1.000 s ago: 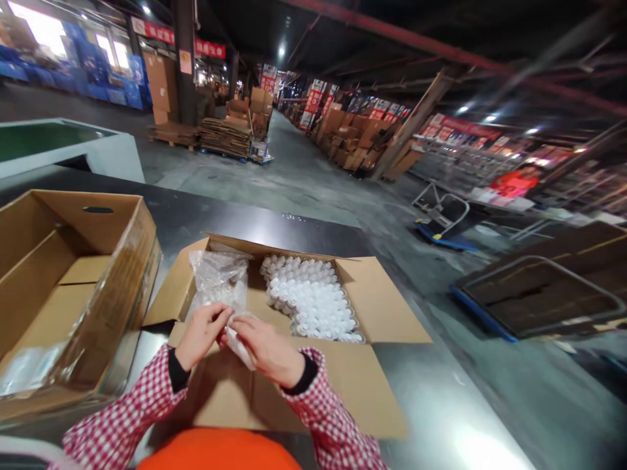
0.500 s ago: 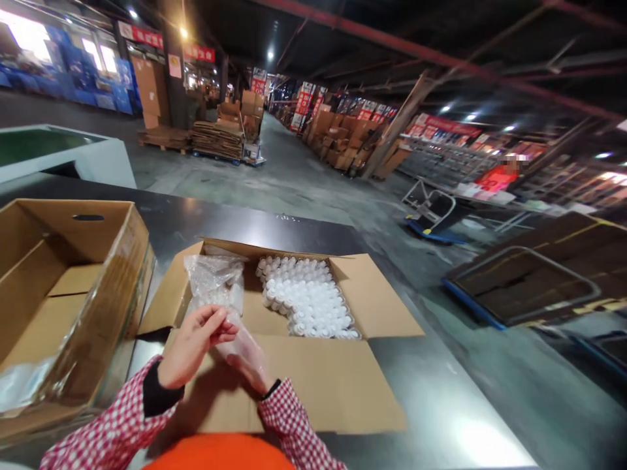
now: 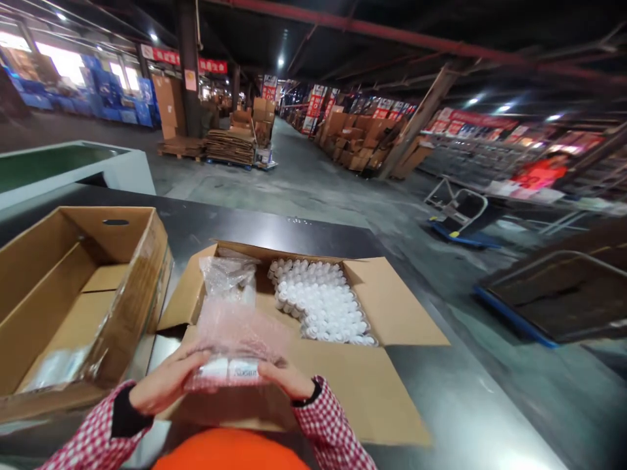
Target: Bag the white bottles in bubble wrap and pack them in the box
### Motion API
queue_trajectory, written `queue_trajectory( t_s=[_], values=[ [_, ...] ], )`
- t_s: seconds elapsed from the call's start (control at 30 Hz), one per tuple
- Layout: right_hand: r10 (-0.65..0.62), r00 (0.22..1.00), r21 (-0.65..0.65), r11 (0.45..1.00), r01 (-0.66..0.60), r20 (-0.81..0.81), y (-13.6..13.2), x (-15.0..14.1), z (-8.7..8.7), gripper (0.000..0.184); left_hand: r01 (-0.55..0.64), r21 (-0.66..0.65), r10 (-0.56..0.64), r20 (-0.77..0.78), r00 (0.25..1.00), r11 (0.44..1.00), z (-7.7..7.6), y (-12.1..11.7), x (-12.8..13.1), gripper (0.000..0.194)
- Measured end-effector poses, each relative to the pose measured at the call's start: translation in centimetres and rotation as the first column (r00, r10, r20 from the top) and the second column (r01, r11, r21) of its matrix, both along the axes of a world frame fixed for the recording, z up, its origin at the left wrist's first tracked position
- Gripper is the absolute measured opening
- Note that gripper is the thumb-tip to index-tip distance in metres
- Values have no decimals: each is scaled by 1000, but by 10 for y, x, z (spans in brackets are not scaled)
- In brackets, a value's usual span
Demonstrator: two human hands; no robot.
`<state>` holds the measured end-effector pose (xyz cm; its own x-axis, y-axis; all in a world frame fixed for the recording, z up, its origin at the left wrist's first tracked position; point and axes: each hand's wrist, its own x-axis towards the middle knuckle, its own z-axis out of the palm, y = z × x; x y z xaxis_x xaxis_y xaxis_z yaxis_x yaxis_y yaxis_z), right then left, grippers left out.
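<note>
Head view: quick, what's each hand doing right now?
Left hand: closed on one end of the pink-wrapped bundle.
Right hand: closed on its other end.

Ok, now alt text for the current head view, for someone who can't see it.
The left hand and right hand hold pinkish see-through wrap with white items inside, over an open cardboard box. In it are packed white containers and clear plastic wrap; a second open box stands to the left.
</note>
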<state>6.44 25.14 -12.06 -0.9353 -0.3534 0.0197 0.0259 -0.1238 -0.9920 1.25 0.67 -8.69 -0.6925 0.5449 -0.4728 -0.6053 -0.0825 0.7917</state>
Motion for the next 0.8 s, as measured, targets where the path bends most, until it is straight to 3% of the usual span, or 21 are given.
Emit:
queue_trajectory(
  t_s=[0.07,0.17,0.27,0.33,0.4,0.47,0.5,0.53,0.6,0.67,0.73,0.77,0.8],
  values=[
    [27,994,18,1000,-25,-107,-1,2,5,65,-50,76,42,105,994,996,0,-1,14,39],
    [-26,972,77,996,45,-234,-7,2,8,41,-29,193,-2,161,987,981,7,-14,27,36],
    [-150,954,-53,989,141,-258,-21,2,8,35,39,207,-36,-19,999,978,26,-41,24,39],
    [-199,959,-148,974,171,-200,-34,1,15,39,176,132,-128,-309,943,976,50,-60,13,38],
    [-119,990,-157,982,106,-76,-50,-4,31,43,322,-23,-284,-535,796,946,82,-75,-2,54],
    [-29,999,-101,994,33,42,-70,-14,56,47,362,-265,-447,-588,674,894,119,-82,-17,61],
    [-18,997,-63,998,23,71,-83,-23,70,48,272,-455,-520,-611,597,848,137,-83,-23,61],
    [-33,996,-32,999,36,78,-96,-34,85,48,168,-634,-621,-608,495,755,152,-82,-28,64],
    [-85,993,-21,996,87,86,-126,-61,110,49,-82,-830,-780,-549,302,552,175,-80,-34,70],
    [-105,984,-63,991,115,146,-156,-89,130,51,-329,-872,-884,-433,175,362,183,-80,-38,67],
    [-69,966,-114,988,100,248,-179,-113,142,55,-519,-826,-929,-340,147,220,178,-90,-48,44],
    [-37,955,-129,989,78,294,-186,-121,146,57,-575,-795,-933,-330,143,193,170,-99,-57,35],
    [-13,948,-132,990,57,318,-190,-127,146,61,-590,-779,-927,-351,130,212,161,-112,-69,34]
  ],
)
